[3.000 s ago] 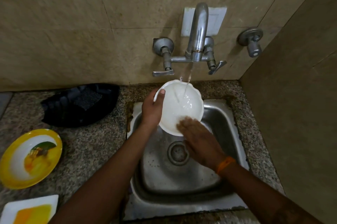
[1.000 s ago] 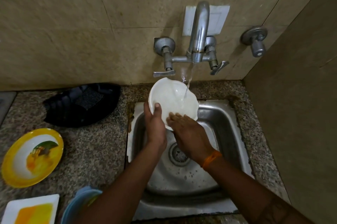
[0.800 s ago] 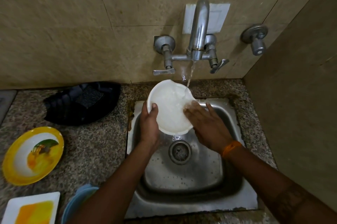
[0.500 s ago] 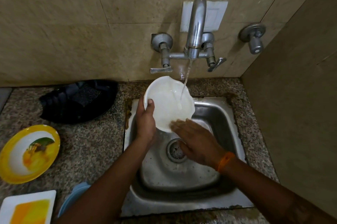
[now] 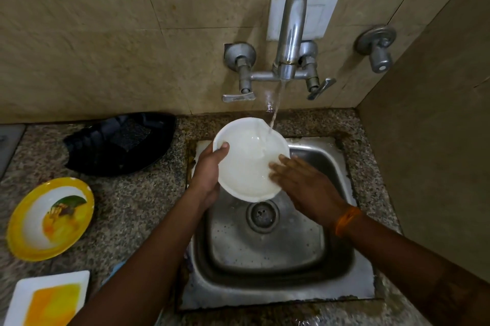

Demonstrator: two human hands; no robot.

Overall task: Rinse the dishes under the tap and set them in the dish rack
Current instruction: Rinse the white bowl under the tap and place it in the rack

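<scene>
Tiled walls enclose our steel sink (image 5: 342, 267). Under the running tap (image 5: 290, 34), our left hand (image 5: 208, 174) grasps the white bowl (image 5: 246, 161); our right hand (image 5: 305, 187) rubs it, fingers flat. On the worktop (image 5: 138, 201), a yellow plate (image 5: 50, 219) and square plate (image 5: 47, 299) await rinsing; we judge the task early.
</scene>
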